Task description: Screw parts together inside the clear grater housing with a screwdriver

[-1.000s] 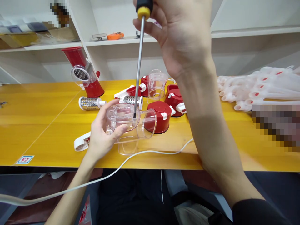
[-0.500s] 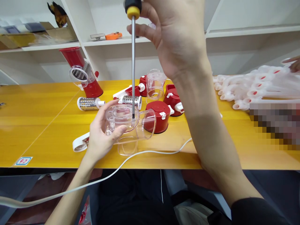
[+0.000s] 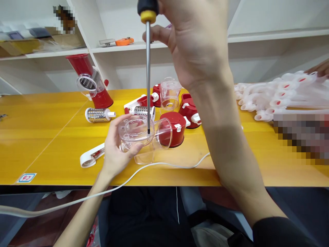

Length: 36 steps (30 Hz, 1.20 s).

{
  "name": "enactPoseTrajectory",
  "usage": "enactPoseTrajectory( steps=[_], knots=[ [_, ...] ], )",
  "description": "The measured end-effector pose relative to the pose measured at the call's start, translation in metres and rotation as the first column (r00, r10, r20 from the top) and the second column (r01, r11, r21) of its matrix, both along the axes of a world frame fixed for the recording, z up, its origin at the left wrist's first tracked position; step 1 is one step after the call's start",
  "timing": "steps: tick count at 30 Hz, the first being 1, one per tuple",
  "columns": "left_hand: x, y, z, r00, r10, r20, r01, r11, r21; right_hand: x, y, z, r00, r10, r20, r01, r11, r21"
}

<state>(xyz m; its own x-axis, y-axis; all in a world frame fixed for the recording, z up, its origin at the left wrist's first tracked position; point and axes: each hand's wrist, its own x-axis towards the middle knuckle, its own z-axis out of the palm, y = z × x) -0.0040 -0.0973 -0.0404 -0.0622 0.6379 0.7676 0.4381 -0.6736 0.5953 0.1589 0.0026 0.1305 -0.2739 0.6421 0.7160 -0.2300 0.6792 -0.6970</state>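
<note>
My left hand (image 3: 117,152) grips a clear plastic grater housing (image 3: 163,133) by its round flanged end, thumb in front and fingers behind. The flange faces up, and a clear tube sticks out to the right. High above it, my right hand (image 3: 190,41) holds a screwdriver (image 3: 148,75) by its black and yellow handle, fingers closed at the top edge of the view. Its shaft points almost straight down, and the dark tip is at a small post on the flange's right side. Whether a screw sits under the tip I cannot make out.
Behind the housing lie red bases (image 3: 172,125), grater drums (image 3: 97,115) and another clear housing (image 3: 170,91). An assembled red drum grater (image 3: 89,82) stands back left. A white handle (image 3: 89,157) lies left, a white cable (image 3: 164,164) crosses in front. White tubes (image 3: 285,94) and another person's hand (image 3: 321,68) are right.
My left hand and the clear housing have shifted slightly right, and the flange has tilted a little. The screwdriver has moved slightly right and down with them. The other person's hand has moved.
</note>
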Motion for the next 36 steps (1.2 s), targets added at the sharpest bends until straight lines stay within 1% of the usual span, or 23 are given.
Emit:
enactPoseTrajectory(
  steps=[2,5,8,10,13,16,19,21,22,24,25,27,29,30,32,33,34,36],
  knots=[
    [-0.002,0.0,-0.003,0.999,-0.038,0.002,0.038,0.999,-0.004,0.002,-0.004,0.001,0.999,0.025,0.021,-0.026,0.999,0.047],
    [-0.011,-0.002,-0.002,0.995,-0.087,-0.049,0.083,0.993,-0.085,0.007,-0.011,0.003,0.999,0.039,0.03,-0.041,0.995,0.095],
    [-0.017,-0.009,0.007,0.98,-0.109,-0.165,0.087,0.987,-0.133,0.01,-0.018,0.005,0.999,0.03,0.045,-0.035,0.992,0.122],
    [-0.013,-0.013,0.016,0.976,-0.078,-0.204,0.057,0.993,-0.107,0.01,-0.023,0.006,0.998,0.04,0.052,-0.046,0.992,0.116],
    [0.001,-0.016,0.032,0.984,0.003,-0.176,-0.011,0.999,-0.046,0.008,-0.029,0.007,0.993,0.107,0.053,-0.111,0.989,0.095],
    [0.011,-0.017,0.042,0.991,-0.009,-0.136,-0.002,0.997,-0.079,0.009,-0.033,0.008,0.984,0.173,0.05,-0.177,0.981,0.082],
    [0.013,-0.016,0.046,0.995,-0.025,-0.098,0.013,0.993,-0.12,0.012,-0.034,0.009,0.979,0.187,0.081,-0.193,0.977,0.086],
    [0.011,-0.015,0.046,0.994,-0.015,-0.111,0.002,0.993,-0.118,0.014,-0.033,0.01,0.97,0.208,0.126,-0.223,0.968,0.119],
    [0.01,-0.015,0.047,0.991,-0.02,-0.13,0.004,0.993,-0.121,0.013,-0.032,0.01,0.969,0.207,0.135,-0.222,0.969,0.11],
    [0.007,-0.014,0.048,0.985,-0.039,-0.166,0.018,0.992,-0.126,0.012,-0.033,0.01,0.98,0.168,0.105,-0.175,0.983,0.059],
    [0.007,-0.013,0.048,0.982,-0.049,-0.18,0.027,0.992,-0.126,0.01,-0.033,0.01,0.989,0.114,0.096,-0.118,0.992,0.037],
    [0.006,-0.012,0.05,0.98,-0.062,-0.191,0.037,0.991,-0.131,0.007,-0.037,0.011,0.991,-0.029,0.129,0.023,0.999,0.048],
    [0.006,-0.011,0.05,0.981,-0.063,-0.184,0.038,0.99,-0.134,0.004,-0.043,0.014,0.971,-0.116,0.21,0.102,0.992,0.075],
    [0.006,-0.01,0.05,0.983,-0.06,-0.174,0.036,0.989,-0.141,0.003,-0.047,0.016,0.961,-0.126,0.245,0.114,0.991,0.064],
    [0.008,-0.01,0.05,0.988,-0.052,-0.146,0.028,0.987,-0.16,0.002,-0.055,0.019,0.966,-0.088,0.245,0.086,0.996,0.019],
    [0.009,-0.01,0.05,0.99,-0.048,-0.131,0.025,0.985,-0.17,0.002,-0.058,0.019,0.97,-0.094,0.223,0.089,0.996,0.031],
    [0.01,-0.011,0.05,0.992,-0.045,-0.117,0.023,0.984,-0.179,0.002,-0.06,0.019,0.974,-0.072,0.213,0.065,0.997,0.038],
    [0.012,-0.012,0.051,0.994,-0.053,-0.093,0.033,0.979,-0.203,0.004,-0.06,0.015,0.983,-0.065,0.173,0.048,0.994,0.099]
  ],
)
